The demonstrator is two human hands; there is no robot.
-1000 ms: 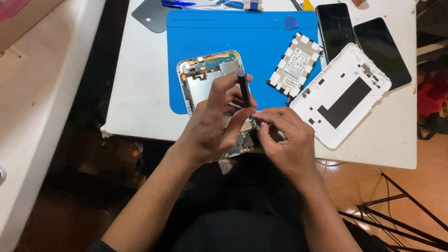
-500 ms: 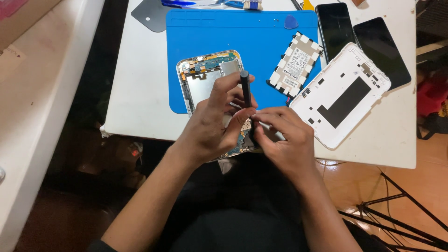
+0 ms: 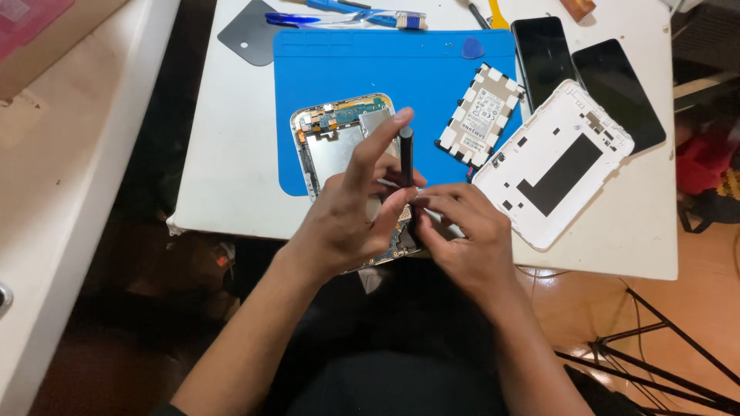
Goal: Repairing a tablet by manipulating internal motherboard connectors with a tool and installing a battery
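An opened tablet (image 3: pixel 335 142) lies on the blue mat (image 3: pixel 385 69), its circuit boards and metal shield exposed; its near end is hidden under my hands. My left hand (image 3: pixel 351 219) holds a black screwdriver (image 3: pixel 405 158) upright over the tablet, index finger stretched up along the handle top. My right hand (image 3: pixel 462 235) pinches the screwdriver's lower end near the tablet's near edge; the tip is hidden by my fingers.
A flat battery (image 3: pixel 482 115) lies on the mat's right side. The white back cover (image 3: pixel 551 162) rests to the right on the white table (image 3: pixel 231 177), with two dark phones (image 3: pixel 578 65) beyond it. A dark pry card (image 3: pixel 250 35) and blue tools (image 3: pixel 339 15) sit at the far edge.
My left index finger has lifted and stretched upward by the screwdriver top. Both hands stay in the same spot over the tablet.
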